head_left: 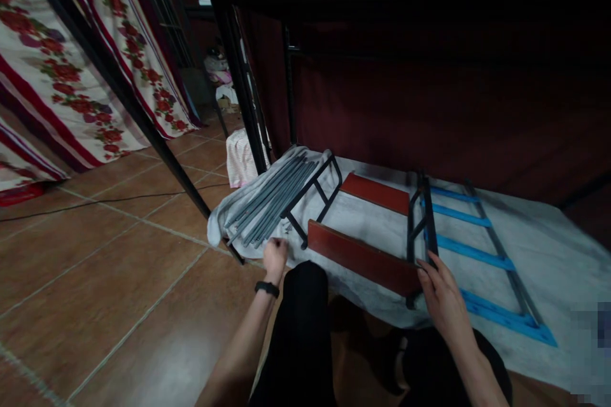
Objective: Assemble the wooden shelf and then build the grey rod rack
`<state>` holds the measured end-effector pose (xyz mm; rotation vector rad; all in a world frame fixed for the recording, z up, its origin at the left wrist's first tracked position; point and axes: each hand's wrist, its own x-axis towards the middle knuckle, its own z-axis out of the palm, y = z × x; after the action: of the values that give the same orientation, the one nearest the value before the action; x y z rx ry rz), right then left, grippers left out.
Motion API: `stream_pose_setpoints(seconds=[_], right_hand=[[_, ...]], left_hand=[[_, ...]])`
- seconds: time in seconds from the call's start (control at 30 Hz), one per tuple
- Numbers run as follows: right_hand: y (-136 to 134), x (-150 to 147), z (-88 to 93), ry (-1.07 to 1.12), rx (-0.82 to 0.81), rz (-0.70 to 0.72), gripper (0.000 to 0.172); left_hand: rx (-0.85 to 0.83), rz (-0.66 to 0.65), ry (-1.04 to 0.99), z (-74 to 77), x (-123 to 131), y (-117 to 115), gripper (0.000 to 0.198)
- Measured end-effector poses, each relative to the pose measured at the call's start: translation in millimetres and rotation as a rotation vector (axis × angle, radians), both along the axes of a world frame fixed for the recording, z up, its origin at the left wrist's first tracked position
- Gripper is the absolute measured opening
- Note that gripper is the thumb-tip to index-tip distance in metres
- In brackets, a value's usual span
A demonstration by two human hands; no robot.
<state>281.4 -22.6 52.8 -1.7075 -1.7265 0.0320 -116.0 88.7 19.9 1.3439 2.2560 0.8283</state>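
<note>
My left hand (275,257), with a dark band on its wrist, is closed beside the near ends of a bundle of grey rods (274,200). Anything inside its fingers is hidden. A black metal end frame (305,194) stands just beyond that hand. Two reddish-brown boards (363,257) run from it to another black metal frame (422,222). At the near side of this second frame, my right hand (442,289) has its fingers and thumb about the bar, close to the board's end. Right of it lie blue slats (472,251) joined with grey tubes.
All these parts lie on a low surface covered by a pale cloth (534,235). A slanted black post (143,121) stands at left, near a flowered curtain (62,70). A thin cable (95,203) crosses the tiled floor (119,254). Dark structure hangs overhead.
</note>
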Motion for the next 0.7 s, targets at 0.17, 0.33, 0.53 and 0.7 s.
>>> stream_pose_setpoints(seconds=[0.17,0.33,0.53,0.7], right_hand=[[1.6,-6.0,3.3,0.058,0.033,-0.008,0.043],[2.4,-12.0,7.8,0.117,0.05,-0.021,0.043],[4.3,-15.9,4.9,0.248,0.105,-0.021,0.046],[4.0,-16.4,1.5,0.457,0.08,-0.015,0.055]], left_hand=[[0.444,-0.213,-0.245,49.7,50.3,-66.4,0.021],[0.622,-0.681,-0.167,114.5,151.3,-73.0,0.01],[0.389,-0.963,0.036,102.4,235.1,-47.1,0.012],[0.367,-0.97,0.145,84.5,257.9,-55.2,0.011]])
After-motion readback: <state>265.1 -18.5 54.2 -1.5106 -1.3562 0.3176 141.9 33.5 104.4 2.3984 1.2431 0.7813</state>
